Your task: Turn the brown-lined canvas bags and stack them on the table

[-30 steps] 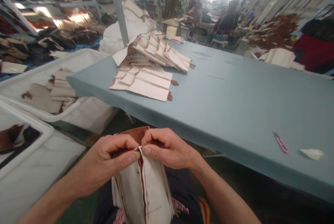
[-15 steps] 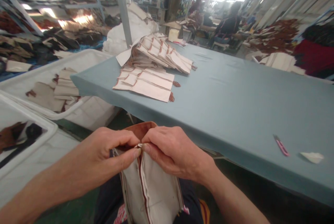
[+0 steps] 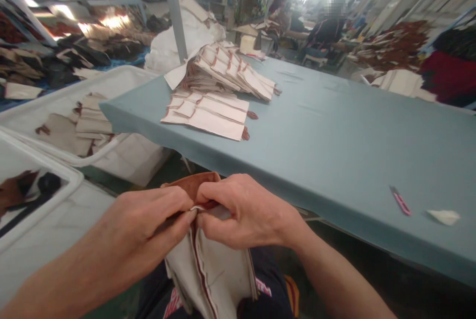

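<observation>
A cream fabric piece with brown seams and a brown upper part (image 3: 223, 274) hangs over my lap. Its top edge, at the central seam, is pinched between thumb and fingers of my left hand (image 3: 148, 225). Right beside it, my right hand (image 3: 245, 210) pinches the same edge, the two thumbs nearly touching. Some of the brown part shows behind the fingers. On the blue-green table (image 3: 334, 145) lie a stack of cream pieces with brown trim (image 3: 226, 69) and a few flatter ones (image 3: 215, 116) in front of it.
Pink-handled snips (image 3: 400, 201) and a cream scrap (image 3: 444, 217) lie at the table's right. White bins (image 3: 130, 150) with fabric pieces stand at the left. A metal post (image 3: 173, 17) rises behind the table's left end. A person (image 3: 327, 31) sits in the background.
Both hands have shifted slightly left along with the fabric. My right hand's fingers have changed their hold on the edge, and the lower part of the piece has swung a little.
</observation>
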Motion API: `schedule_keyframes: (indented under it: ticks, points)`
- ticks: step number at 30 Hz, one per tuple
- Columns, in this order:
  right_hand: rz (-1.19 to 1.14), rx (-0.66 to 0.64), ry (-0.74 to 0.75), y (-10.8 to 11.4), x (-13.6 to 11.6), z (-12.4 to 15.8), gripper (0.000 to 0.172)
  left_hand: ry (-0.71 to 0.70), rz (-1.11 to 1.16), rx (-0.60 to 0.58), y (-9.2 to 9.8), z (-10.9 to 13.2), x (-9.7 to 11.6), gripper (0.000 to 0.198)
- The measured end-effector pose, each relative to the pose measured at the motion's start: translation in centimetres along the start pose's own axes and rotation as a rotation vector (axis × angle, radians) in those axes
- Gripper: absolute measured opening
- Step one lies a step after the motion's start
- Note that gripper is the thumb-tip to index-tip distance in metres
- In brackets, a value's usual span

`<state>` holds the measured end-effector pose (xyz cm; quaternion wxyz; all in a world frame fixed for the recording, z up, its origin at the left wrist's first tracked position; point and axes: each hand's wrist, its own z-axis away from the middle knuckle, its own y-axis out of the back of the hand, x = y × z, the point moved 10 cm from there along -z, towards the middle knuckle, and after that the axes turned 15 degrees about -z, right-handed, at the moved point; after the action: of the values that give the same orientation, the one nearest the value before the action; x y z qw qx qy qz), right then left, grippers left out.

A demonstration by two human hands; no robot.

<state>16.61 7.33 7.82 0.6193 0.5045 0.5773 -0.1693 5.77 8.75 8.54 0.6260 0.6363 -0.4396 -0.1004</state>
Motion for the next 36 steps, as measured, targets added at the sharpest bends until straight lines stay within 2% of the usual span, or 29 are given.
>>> schedule_keyframes:
  ticks: [3, 8, 13, 16, 18, 21, 25, 31, 33, 36]
  points:
    - [-0.054, 0.006, -0.019, -0.3, 0.5, 0.0, 0.026, -0.044, 0.001, 0.056, 0.5, 0.7, 0.2, 0.021]
    - [-0.069, 0.054, -0.016, -0.2, 0.9, 0.3, 0.021, -0.038, -0.072, 0.127, 0.6, 1.0, 0.0, 0.017]
    - [-0.331, 0.096, 0.009, -0.3, 2.5, 0.7, 0.009, -0.181, -0.174, 0.160, 0.1, 1.4, 1.7, 0.021]
    - [-0.545, 0.097, -0.013, -0.8, 4.2, 0.9, 0.008, -0.231, -0.228, 0.185, -0.3, 2.2, 1.8, 0.019]
    - [-0.727, 0.080, -0.063, -1.6, 5.5, 0.9, 0.013, -0.252, -0.270, 0.215, -0.5, 2.7, 1.5, 0.023]
    - [-0.965, 0.054, -0.140, -2.7, 6.7, 1.1, 0.030, -0.359, -0.353, 0.244, -0.8, 3.3, 2.2, 0.027]
    - [-1.111, 0.071, -0.209, -3.0, 6.9, 1.6, 0.046, -0.427, -0.415, 0.346, -0.8, 3.9, 3.4, 0.020]
    - [-1.139, 0.163, -0.252, -3.1, 7.3, 2.1, 0.057, -0.282, -0.432, 0.324, -2.9, 5.5, 3.1, 0.035]
    - [-1.128, 0.193, -0.251, -3.1, 7.6, 2.3, 0.060, -0.296, -0.399, 0.290, -3.7, 6.2, 3.0, 0.044]
    - [-1.098, 0.154, -0.230, -3.4, 7.1, 2.4, 0.060, -0.255, -0.243, 0.267, -3.5, 6.5, 2.2, 0.046]
